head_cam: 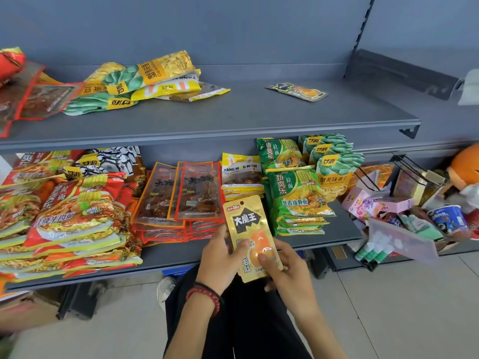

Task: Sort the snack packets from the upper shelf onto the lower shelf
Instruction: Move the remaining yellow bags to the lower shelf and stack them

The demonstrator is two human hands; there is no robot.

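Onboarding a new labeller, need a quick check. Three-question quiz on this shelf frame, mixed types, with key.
1. True or false: the left hand and right hand both hold the yellow packet.
2. On the upper shelf, the lone small packet lies: A) toward the right B) at the far left C) overhanging the front edge.
3. Fill in: the green noodle packs sit to the ___ of the red-edged packets.
Key: 1 true; 2 A; 3 right.
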